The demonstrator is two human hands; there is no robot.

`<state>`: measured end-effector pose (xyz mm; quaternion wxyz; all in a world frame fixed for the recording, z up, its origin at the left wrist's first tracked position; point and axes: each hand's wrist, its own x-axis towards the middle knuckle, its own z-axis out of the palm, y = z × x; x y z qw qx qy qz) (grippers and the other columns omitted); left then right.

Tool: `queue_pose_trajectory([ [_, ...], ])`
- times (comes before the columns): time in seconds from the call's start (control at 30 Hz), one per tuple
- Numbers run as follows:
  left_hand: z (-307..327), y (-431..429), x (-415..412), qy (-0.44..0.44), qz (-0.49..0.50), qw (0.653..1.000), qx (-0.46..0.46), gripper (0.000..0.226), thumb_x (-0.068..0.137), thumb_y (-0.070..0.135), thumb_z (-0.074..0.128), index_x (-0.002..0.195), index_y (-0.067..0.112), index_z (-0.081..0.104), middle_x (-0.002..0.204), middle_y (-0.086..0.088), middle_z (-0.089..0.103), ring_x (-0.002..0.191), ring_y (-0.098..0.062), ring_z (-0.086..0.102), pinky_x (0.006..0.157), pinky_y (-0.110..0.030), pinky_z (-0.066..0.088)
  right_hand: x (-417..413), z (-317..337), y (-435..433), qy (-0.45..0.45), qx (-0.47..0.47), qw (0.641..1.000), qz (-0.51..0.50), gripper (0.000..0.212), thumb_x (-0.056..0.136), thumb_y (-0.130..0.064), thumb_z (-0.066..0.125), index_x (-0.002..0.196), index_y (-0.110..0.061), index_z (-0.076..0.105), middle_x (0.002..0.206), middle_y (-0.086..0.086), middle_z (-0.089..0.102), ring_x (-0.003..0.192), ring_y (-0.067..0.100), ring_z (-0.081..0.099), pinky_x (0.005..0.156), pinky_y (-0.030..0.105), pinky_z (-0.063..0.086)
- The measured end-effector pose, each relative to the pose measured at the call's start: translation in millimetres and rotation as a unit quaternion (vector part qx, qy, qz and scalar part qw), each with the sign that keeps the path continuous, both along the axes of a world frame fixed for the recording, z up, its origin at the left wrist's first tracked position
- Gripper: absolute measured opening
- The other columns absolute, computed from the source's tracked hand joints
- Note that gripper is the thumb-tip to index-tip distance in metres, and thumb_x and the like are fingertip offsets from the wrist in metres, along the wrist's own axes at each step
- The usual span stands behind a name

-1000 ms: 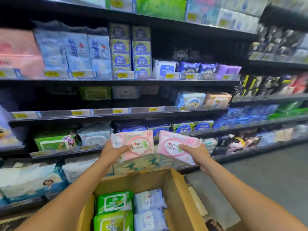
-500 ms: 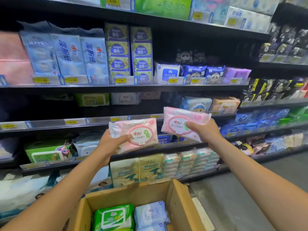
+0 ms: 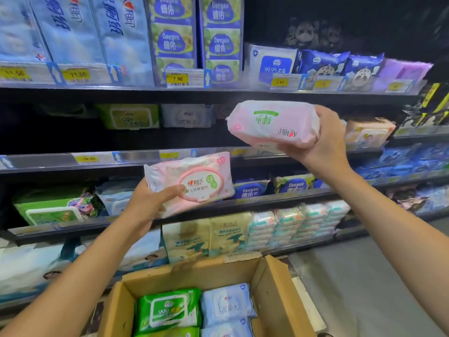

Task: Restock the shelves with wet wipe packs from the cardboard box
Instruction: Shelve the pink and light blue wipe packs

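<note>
My left hand [image 3: 148, 203] grips a pink wet wipe pack [image 3: 192, 182] by its left end, lid facing me, in front of the third shelf. My right hand [image 3: 325, 144] holds a second pink wet wipe pack [image 3: 272, 124] higher up, turned upside down, at the mouth of the dark second shelf [image 3: 102, 161]. The cardboard box [image 3: 272, 288] stands open below me, with green packs [image 3: 167, 310] on its left side and pale blue packs [image 3: 226, 304] on its right.
The second shelf has a green pack [image 3: 128, 116] and a white pack [image 3: 187, 115] deep at the back, and an orange pack [image 3: 369, 130] to the right. Tall blue packages [image 3: 73, 32] fill the top shelf. Grey floor [image 3: 364, 276] lies to the right of the box.
Both hands rose with their packs. The right hand lifted higher toward the second shelf and flipped its pack upside down. The view moved closer to the shelves.
</note>
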<state>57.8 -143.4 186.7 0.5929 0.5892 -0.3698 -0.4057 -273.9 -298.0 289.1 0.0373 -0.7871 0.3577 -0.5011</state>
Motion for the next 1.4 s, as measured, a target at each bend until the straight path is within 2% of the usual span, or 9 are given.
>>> queue_pose_trajectory([
  [0.13,-5,5,2,0.018,-0.033,0.999,-0.007,0.076,0.056,0.034,0.098,0.123,0.019,0.065,0.106,-0.001,0.079,0.078,-0.009,0.073,0.051,-0.019,0.045,4,-1,-32,0.102,-0.03,0.993,-0.049,0.073,0.062,-0.07,0.087,0.114,-0.022,0.067,0.102,-0.008,0.063,0.095,0.02,0.059,0.083,0.038,0.05],
  [0.3,-5,4,1,0.008,-0.037,0.999,0.002,0.073,0.053,0.035,0.097,0.117,0.023,0.065,0.105,-0.001,0.08,0.086,-0.017,0.074,0.059,-0.027,0.046,19,-28,-37,0.041,-0.034,0.999,-0.006,0.078,0.072,-0.034,0.094,0.137,-0.011,0.058,0.133,0.012,0.048,0.124,0.018,0.049,0.104,0.018,0.039],
  [0.43,-5,6,0,-0.002,-0.048,0.999,0.0,0.072,0.054,0.036,0.096,0.118,0.022,0.065,0.105,-0.002,0.079,0.083,-0.018,0.068,0.052,-0.023,0.038,35,-25,-53,0.017,0.042,0.997,-0.055,0.073,0.065,-0.041,0.093,0.13,-0.027,0.063,0.125,-0.007,0.065,0.118,0.011,0.057,0.098,0.031,0.049],
  [0.6,-7,3,1,-0.005,-0.046,0.999,-0.007,0.071,0.052,0.046,0.087,0.116,0.025,0.065,0.104,-0.003,0.079,0.085,-0.026,0.057,0.052,-0.025,0.034,46,-29,-70,-0.017,0.178,0.984,-0.009,0.066,0.067,-0.025,0.094,0.124,-0.032,0.062,0.113,-0.015,0.07,0.102,-0.002,0.062,0.087,0.014,0.048],
  [0.77,-10,1,3,-0.003,-0.052,0.999,-0.006,0.062,0.064,0.031,0.094,0.118,0.023,0.064,0.103,-0.002,0.079,0.082,-0.024,0.057,0.049,-0.022,0.033,48,-24,-98,0.045,0.301,0.952,-0.041,0.046,0.073,-0.041,0.09,0.11,-0.024,0.07,0.107,-0.001,0.076,0.103,0.019,0.071,0.099,0.042,0.055],
  [0.87,-12,-1,3,0.0,-0.043,0.999,-0.004,0.045,0.079,0.02,0.085,0.119,0.021,0.063,0.1,0.0,0.08,0.077,-0.02,0.056,0.048,-0.021,0.033,51,-15,-97,0.101,0.304,0.945,-0.073,0.04,0.083,-0.042,0.083,0.113,-0.018,0.072,0.111,0.006,0.074,0.11,0.027,0.067,0.094,0.038,0.052],
  [1.07,-14,-1,3,0.014,-0.04,0.999,-0.016,0.055,0.072,0.024,0.09,0.12,0.023,0.064,0.105,0.001,0.08,0.086,-0.019,0.071,0.056,-0.028,0.039,57,-31,-56,0.06,0.133,0.961,-0.236,0.057,0.086,-0.043,0.075,0.122,-0.006,0.051,0.123,0.016,0.055,0.115,0.039,0.055,0.089,0.047,0.046],
  [1.17,-15,-3,2,0.018,-0.04,0.999,-0.02,0.056,0.071,0.024,0.091,0.12,0.021,0.064,0.106,-0.001,0.08,0.085,-0.02,0.068,0.052,-0.027,0.036,77,-44,-33,0.223,0.036,0.956,-0.186,0.046,0.098,-0.056,0.047,0.123,-0.02,0.06,0.121,0.01,0.061,0.111,0.038,0.056,0.089,0.049,0.046],
  [1.4,-14,-1,-3,0.027,-0.045,0.998,-0.02,0.049,0.077,0.02,0.089,0.119,0.022,0.063,0.106,-0.003,0.079,0.085,-0.024,0.063,0.053,-0.027,0.035,110,-30,-41,0.427,0.208,0.868,-0.143,0.079,0.091,-0.083,0.005,0.15,-0.045,0.041,0.161,0.018,0.033,0.151,0.041,0.025,0.121,0.066,0.011],
])
